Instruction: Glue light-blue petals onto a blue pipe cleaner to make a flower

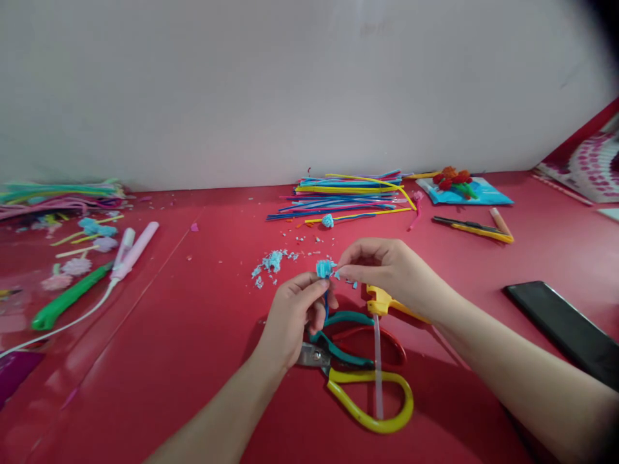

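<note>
In my left hand (300, 309) is a small light-blue pipe-cleaner flower (324, 268), its dark blue stem (325, 306) running down between thumb and fingers. My right hand (380, 261) is closed in a pinch at the flower's right edge, on a light-blue tuft. Below the hands lie yellow-handled scissors (409, 412) and, partly under my left hand, a tool with teal and red handles (345, 357). A yellow glue gun (380, 301), with a clear glue stick (378, 367) by it, is partly hidden by my right hand.
Light-blue clippings (271, 261) and a light-blue ball (327, 221) lie ahead, before a pipe-cleaner bundle (348, 190). At left are a pink corded tool (135, 251) and a green-handled tool (72, 296). A black phone (563, 328) and tweezers (474, 229) lie right.
</note>
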`<state>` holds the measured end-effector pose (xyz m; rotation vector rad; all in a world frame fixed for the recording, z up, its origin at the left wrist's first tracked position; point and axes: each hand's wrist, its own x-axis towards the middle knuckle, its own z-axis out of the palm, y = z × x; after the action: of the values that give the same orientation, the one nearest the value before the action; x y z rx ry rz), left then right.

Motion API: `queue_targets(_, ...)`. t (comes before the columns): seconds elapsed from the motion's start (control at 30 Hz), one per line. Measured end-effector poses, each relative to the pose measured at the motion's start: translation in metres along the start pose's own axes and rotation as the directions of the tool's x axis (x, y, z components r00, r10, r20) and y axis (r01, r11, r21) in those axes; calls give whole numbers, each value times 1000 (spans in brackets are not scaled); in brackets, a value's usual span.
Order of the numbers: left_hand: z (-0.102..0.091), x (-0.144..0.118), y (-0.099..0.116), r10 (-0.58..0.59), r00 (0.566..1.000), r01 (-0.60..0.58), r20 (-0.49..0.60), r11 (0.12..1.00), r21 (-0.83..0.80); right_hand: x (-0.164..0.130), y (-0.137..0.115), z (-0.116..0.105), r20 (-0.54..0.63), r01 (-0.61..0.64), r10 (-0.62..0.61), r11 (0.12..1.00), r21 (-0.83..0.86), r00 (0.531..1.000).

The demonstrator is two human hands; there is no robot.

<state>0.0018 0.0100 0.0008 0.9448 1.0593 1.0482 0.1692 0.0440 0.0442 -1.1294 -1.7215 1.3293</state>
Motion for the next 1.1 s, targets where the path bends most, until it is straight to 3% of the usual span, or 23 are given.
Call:
queue_targets(0.23,2,-2,1,-14,1000,12,17,997,74,-2,-6,4,-43,138,-153,959,-249,987)
queue_targets(0.47,4,-3,2,-26,999,22,42,996,81,-3,-4,6,-49,191,-224,909,-371,973)
queue_targets(0.67,4,-3,3,-24,999,21,40,997,76,-4,-3,11,-57,307,-390,800,-516,919)
queue_targets(0.97,4,-3,3,-20,999,18,40,999,50,-8,6,14,-20,390,-520,665,-637,854)
queue_targets(1.1,4,-5,1,-6,1000,5,23,1000,27,-10,6,16,-4,453,-611,592,-666,792)
